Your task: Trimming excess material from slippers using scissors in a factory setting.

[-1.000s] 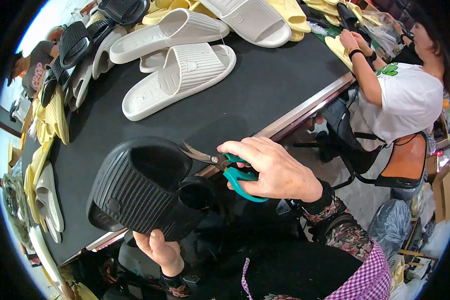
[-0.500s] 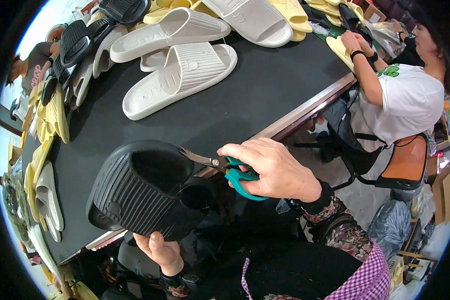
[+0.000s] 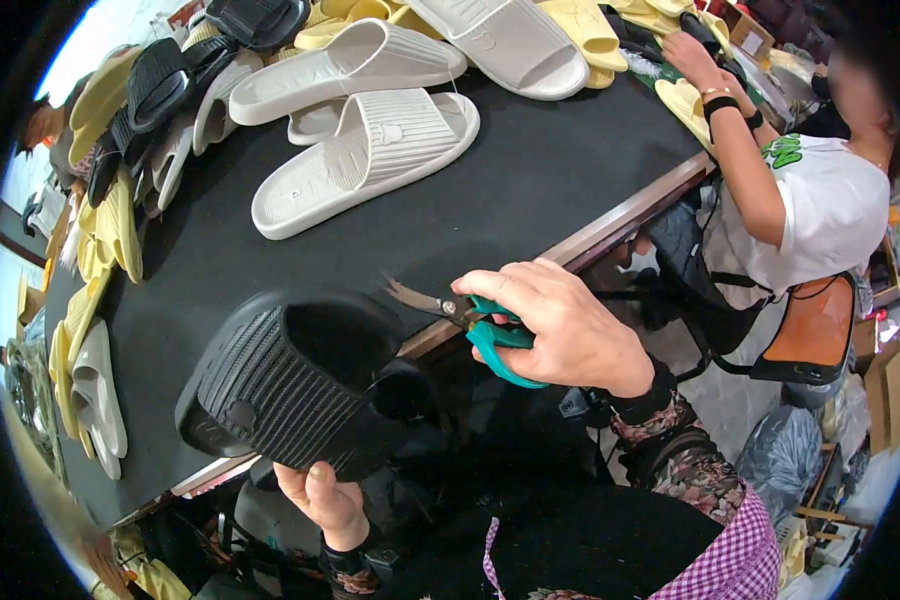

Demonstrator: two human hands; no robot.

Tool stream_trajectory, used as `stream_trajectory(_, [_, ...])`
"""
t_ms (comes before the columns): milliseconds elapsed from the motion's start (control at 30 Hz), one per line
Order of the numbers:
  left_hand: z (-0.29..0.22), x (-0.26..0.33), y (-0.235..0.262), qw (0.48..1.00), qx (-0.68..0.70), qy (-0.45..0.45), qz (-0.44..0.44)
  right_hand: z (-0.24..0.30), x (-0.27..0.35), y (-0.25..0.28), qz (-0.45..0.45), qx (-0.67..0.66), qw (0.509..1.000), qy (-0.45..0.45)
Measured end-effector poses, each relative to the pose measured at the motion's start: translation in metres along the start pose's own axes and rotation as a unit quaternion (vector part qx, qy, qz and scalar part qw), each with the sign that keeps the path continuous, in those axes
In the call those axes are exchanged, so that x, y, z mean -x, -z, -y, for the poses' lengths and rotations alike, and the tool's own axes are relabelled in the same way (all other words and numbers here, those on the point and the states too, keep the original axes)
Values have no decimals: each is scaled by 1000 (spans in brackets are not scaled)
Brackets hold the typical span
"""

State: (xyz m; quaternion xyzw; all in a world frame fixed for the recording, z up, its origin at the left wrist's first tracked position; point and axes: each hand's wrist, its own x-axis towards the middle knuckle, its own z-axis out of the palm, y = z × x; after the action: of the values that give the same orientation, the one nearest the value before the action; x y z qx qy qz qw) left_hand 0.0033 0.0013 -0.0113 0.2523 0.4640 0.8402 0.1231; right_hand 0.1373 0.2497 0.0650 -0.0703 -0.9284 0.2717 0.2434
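Observation:
A black slide sandal with a ribbed strap is gripped from below by my left hand, near the table's front edge. My right hand has its fingers through the teal handles of a pair of scissors. The blades point left, just off the sandal's far right rim. On the table beyond lies a light grey slide sandal, with another grey one resting behind it over a further grey sandal.
The dark table has a metal edge. Black, grey and yellow sandals pile up along its far and left sides, including a yellow one. At the right a co-worker in a white shirt sits by an orange chair.
The scissors have drawn back slightly right from the sandal's rim. The black sandal has tilted a little. At the far left, a yellow sandal has come up near another person.

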Motion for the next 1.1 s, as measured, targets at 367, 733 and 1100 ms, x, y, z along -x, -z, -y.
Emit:
stream_trajectory(367, [-2,0,0,1000,-13,-2,9,4,-6,3,49,-8,999,16])
stream_trajectory(733, [-7,0,-9,998,-32,-6,-44,8,-22,6,-7,49,997,64])
stream_trajectory(1100, [-24,-7,-12,993,-97,66,-13,24,-25,-3,-10,51,998,39])
